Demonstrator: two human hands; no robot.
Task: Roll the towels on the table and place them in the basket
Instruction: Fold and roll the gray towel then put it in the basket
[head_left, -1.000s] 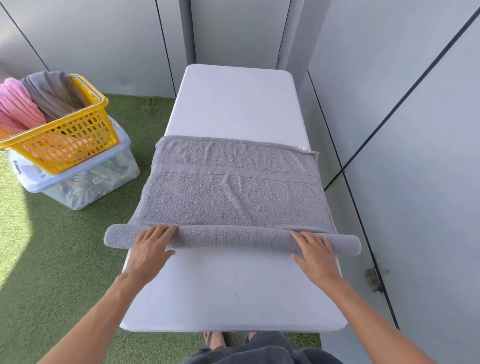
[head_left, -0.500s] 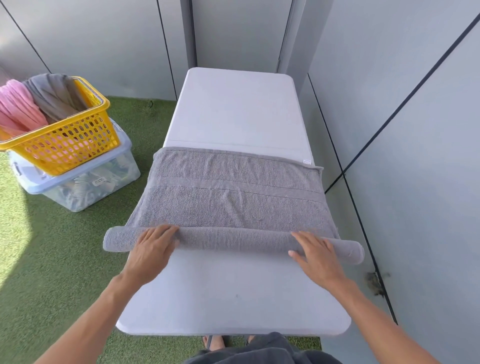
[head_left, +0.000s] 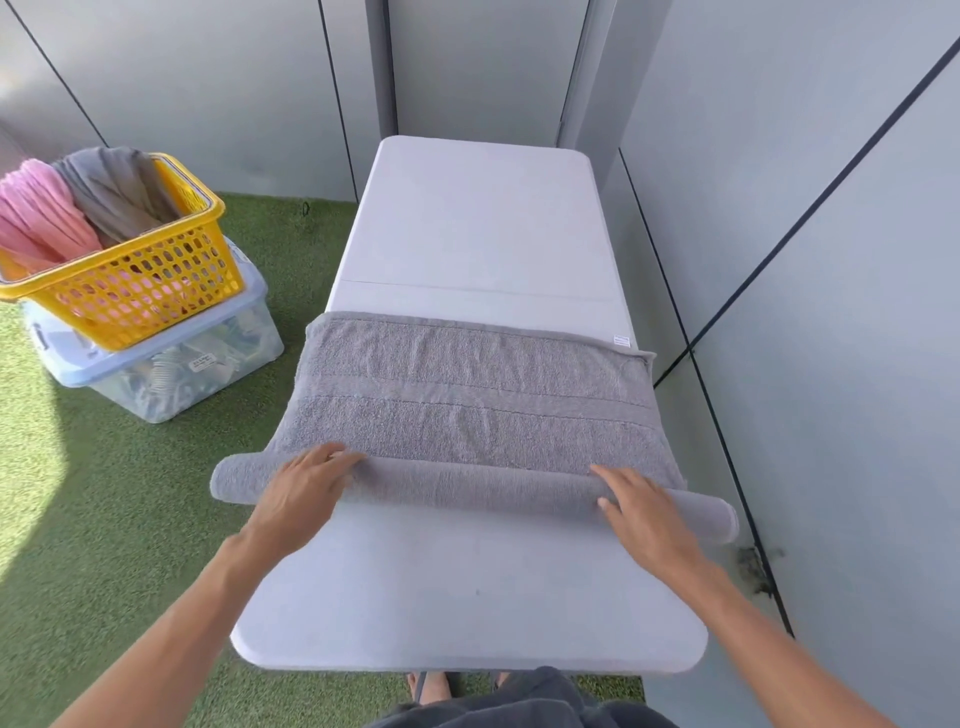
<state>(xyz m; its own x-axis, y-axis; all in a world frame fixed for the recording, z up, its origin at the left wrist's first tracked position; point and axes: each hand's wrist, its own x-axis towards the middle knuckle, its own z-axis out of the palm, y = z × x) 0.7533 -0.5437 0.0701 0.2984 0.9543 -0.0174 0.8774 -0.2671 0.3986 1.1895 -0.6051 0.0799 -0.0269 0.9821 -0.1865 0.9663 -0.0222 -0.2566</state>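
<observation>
A grey towel (head_left: 467, 395) lies across the white table (head_left: 478, 218), its near part wound into a long roll (head_left: 467, 486) that overhangs both table sides. My left hand (head_left: 301, 486) rests flat on the roll's left part with straight fingers. On the right part of the roll lies my right hand (head_left: 641, 509), palm down, fingers extended. A yellow basket (head_left: 156, 291) stands on the left and holds a pink towel (head_left: 39, 213) and a grey towel (head_left: 111, 187).
The basket sits on a clear plastic storage box (head_left: 171, 369) on green artificial grass (head_left: 104, 519). Grey wall panels (head_left: 831, 260) close the table's right side and far end. My feet show under the table's near edge.
Both hands have pushed the roll away from me; the roll is thicker and the flat part of the towel shorter.
</observation>
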